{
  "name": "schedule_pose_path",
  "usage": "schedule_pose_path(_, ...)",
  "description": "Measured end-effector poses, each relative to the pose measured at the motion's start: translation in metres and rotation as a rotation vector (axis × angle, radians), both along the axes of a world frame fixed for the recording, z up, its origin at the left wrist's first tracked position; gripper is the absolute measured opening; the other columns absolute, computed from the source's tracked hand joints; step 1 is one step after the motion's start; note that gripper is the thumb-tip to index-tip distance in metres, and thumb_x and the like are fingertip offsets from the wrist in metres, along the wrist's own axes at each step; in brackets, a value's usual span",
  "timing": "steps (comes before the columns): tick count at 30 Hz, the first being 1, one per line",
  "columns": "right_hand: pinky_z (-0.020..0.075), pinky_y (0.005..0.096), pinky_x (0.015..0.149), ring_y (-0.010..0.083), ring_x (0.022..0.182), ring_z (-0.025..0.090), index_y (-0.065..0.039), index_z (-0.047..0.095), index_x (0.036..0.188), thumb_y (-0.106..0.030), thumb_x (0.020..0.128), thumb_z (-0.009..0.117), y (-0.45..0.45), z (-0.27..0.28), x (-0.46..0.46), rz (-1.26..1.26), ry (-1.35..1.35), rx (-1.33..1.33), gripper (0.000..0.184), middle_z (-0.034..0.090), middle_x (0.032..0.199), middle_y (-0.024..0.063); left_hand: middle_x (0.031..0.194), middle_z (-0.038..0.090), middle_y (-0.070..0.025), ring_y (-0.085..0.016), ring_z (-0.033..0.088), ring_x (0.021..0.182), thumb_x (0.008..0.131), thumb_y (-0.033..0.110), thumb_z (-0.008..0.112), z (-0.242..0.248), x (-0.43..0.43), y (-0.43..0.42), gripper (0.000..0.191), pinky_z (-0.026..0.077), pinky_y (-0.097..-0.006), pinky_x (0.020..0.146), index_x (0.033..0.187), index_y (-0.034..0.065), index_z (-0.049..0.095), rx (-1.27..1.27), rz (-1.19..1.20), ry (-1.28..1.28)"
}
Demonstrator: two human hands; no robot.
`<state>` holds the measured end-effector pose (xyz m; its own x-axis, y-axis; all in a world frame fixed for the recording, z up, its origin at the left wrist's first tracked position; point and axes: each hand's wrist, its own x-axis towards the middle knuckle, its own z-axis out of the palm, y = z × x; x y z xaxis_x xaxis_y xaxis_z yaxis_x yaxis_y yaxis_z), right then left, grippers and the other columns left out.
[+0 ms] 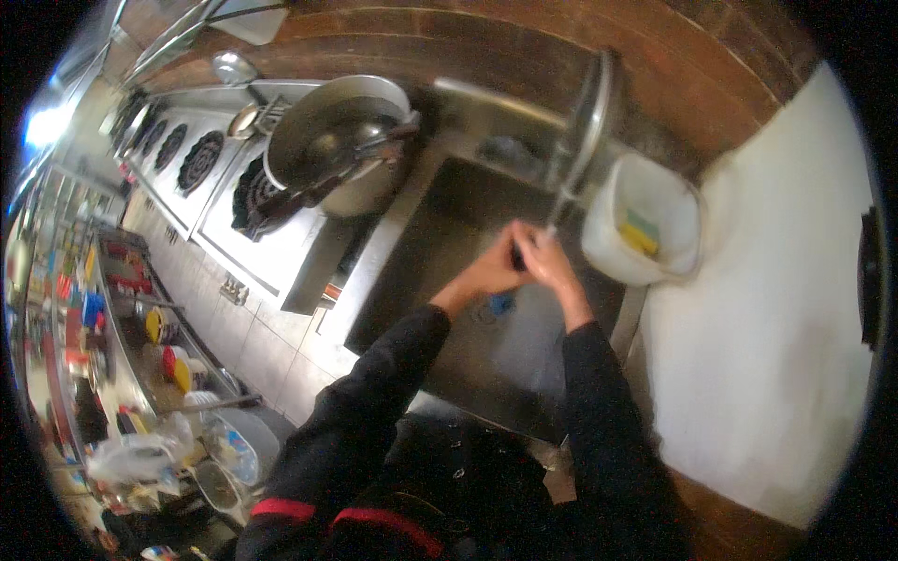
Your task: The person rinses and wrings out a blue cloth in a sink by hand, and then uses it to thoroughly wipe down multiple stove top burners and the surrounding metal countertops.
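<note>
Both bare hands meet over a metal sink basin (449, 336), below the end of a faucet spout (593, 133). My left hand (497, 265) is cupped, its fingertips touching those of my right hand (544, 256). A small dark patch shows between the palms; whether it is an object or shadow I cannot tell. The wrists look wet. Beneath the hands, a small blue thing (501, 303) lies near the basin floor, too blurred to name. To the right of the faucet, a white plastic tub (607, 231) holds a yellow and green sponge (640, 237).
Left of the sink is a stove with burners (202, 161), carrying a large metal pot (379, 88) with dark-handled cookware in it. A ladle (235, 68) is near the wall. A white board or panel (758, 336) stands right. Shelving with containers (161, 326) is at far left.
</note>
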<state>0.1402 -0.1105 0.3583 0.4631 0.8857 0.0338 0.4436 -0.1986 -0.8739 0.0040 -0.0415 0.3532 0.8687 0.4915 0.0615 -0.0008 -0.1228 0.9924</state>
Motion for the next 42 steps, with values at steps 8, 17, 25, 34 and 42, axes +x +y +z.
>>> schedule_pose_path(8,0.0449,0.0347,0.093,0.0225,0.100,0.060,0.005,0.059,0.115,-0.039,0.097,0.061,-0.030,0.010,0.003,-0.102,0.014,0.232,0.047,0.065,0.099,0.0124,0.085,0.066,-0.0228,-0.036,0.064,0.074,0.092,0.035,0.066,0.037,0.025,0.021,0.035,0.051,-0.0417,0.069,0.100,0.0009,0.069,0.461,0.065,-0.013)
schedule_pose_path(17,0.0445,0.0356,0.096,0.0224,0.108,0.059,0.004,0.056,0.123,-0.032,0.092,0.070,-0.042,-0.020,0.012,0.010,0.449,0.182,0.050,0.063,0.120,0.0154,0.106,0.064,-0.0025,-0.015,0.058,0.095,0.098,0.036,0.059,-0.008,0.028,0.012,0.033,0.046,-0.0325,0.086,0.114,0.0066,0.064,-0.880,0.419,-0.351)
schedule_pose_path(25,0.0514,0.0399,0.062,0.0193,0.061,0.061,-0.001,0.059,0.077,-0.049,0.096,0.059,0.012,-0.006,-0.065,-0.568,0.430,0.378,0.052,0.064,0.068,0.0103,0.112,0.067,-0.0144,-0.025,0.063,0.100,0.097,0.037,0.056,-0.121,0.049,-0.020,0.041,0.048,-0.0387,0.089,0.119,0.0030,0.063,-0.006,0.316,0.121)
schedule_pose_path(34,0.0471,0.0464,0.059,0.0337,0.061,0.063,0.005,0.059,0.074,-0.053,0.099,0.048,0.018,-0.056,-0.007,-0.614,0.249,0.134,0.064,0.063,0.068,0.0199,0.092,0.071,-0.0196,-0.031,0.068,0.086,0.094,0.040,0.052,-0.066,0.008,-0.025,0.044,0.051,-0.0451,0.079,0.106,0.0010,0.068,-0.007,0.116,0.410)
schedule_pose_path(42,0.0489,0.0448,0.084,0.0394,0.099,0.066,0.002,0.068,0.100,-0.059,0.096,0.048,-0.006,0.024,-0.004,0.127,-0.051,-0.165,0.064,0.068,0.101,0.0273,0.117,0.063,-0.0245,-0.042,0.064,0.100,0.072,0.022,0.082,-0.023,-0.011,-0.010,0.078,0.051,-0.0450,0.085,0.137,0.0053,0.044,0.315,0.158,-0.157)
